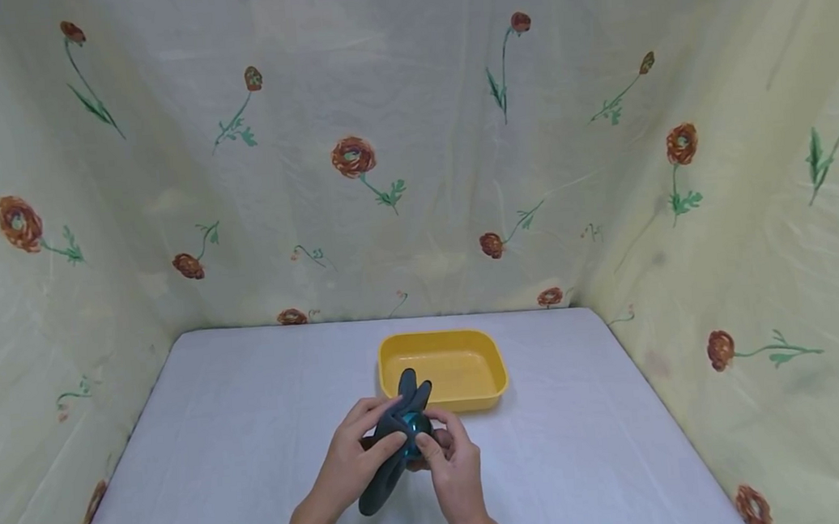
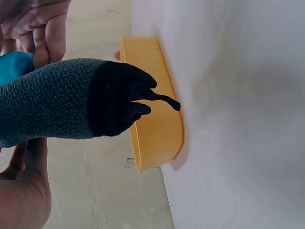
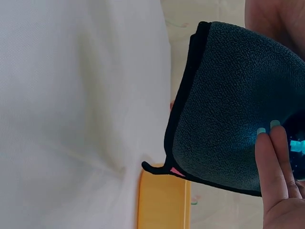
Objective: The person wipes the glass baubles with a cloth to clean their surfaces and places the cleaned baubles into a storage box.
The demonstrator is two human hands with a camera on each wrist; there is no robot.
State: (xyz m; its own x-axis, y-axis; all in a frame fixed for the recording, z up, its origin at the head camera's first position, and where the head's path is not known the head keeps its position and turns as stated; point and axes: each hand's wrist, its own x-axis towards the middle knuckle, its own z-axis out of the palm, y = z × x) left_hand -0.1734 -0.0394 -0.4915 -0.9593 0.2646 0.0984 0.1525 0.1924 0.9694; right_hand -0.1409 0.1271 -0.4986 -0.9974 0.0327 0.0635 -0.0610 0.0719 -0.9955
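Grey cloth point(image 1: 380, 485), teal ball point(image 1: 418, 424), gripped in both hands' fingers point(image 1: 370, 416), partly hiding yellow tray point(image 1: 463, 366)

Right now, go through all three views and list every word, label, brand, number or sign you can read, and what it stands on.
No readable text in any view.
Dark-bordered cloth: no lettering on what shows; the small pink patch at its corner is too small to read.
Shiny teal object: a bright patch, too unclear to call a marking.
Yellow tray: no marks visible.
Backdrop: flower prints only.
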